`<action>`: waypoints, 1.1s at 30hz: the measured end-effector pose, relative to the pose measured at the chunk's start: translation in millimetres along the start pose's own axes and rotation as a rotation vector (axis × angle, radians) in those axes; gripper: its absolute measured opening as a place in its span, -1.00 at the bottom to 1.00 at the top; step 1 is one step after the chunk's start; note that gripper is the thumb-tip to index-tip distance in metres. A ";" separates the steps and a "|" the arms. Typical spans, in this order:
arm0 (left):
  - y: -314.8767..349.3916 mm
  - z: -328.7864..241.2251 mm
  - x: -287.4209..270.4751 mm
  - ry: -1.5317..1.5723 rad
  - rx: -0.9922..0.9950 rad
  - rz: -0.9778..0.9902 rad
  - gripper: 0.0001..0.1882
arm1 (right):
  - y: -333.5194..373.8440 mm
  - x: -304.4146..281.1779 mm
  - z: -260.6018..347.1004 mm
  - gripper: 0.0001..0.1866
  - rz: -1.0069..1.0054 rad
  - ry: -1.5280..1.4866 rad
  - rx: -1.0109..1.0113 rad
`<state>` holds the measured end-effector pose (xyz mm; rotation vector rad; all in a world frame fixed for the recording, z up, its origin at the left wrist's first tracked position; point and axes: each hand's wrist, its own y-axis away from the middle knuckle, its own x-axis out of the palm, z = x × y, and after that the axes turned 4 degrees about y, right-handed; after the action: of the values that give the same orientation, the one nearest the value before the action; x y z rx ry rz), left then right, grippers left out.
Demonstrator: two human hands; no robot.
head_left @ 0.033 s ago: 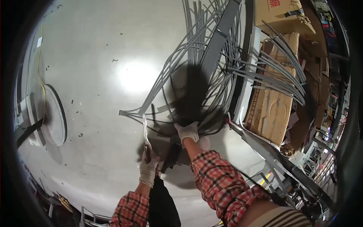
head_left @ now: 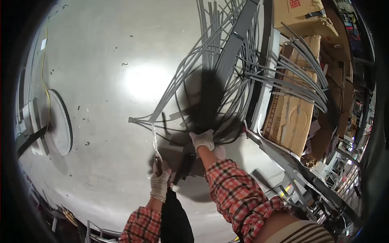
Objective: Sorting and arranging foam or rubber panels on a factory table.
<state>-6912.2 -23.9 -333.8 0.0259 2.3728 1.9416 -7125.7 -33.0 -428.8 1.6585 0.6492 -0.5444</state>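
My left hand [head_left: 159, 182], in a white glove, is closed around a brown-edged object [head_left: 158, 165] that looks like a tape roll seen edge-on. From it a shiny, clear-white strip [head_left: 154, 139] stretches up to the near end of a bunch of long grey strips [head_left: 165, 98]. My right hand [head_left: 202, 140], gloved too, is closed over strips in the dark shadow to the right. Its fingertips are partly lost in that shadow. A loop of the grey strips sticks out to the left of the bunch. Below my right hand lies a dark piece [head_left: 184, 164].
A thick bundle of flat grey strips [head_left: 230, 50] runs to the far edge, beside a dark rail. Cardboard boxes [head_left: 293, 113] stand at the right with more strips across them. A round-based stand [head_left: 60, 121] is at the left. Small dark scraps [head_left: 87, 143] dot the pale surface.
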 end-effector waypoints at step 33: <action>361.5 -79.8 151.3 0.779 -0.041 0.926 -0.47 | 503.8 -481.6 -512.4 -0.25 0.368 -0.119 -0.779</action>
<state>-7081.1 -20.9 28.7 0.5555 3.1731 2.7758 -7135.9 347.6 347.9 0.9604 0.3778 -0.0880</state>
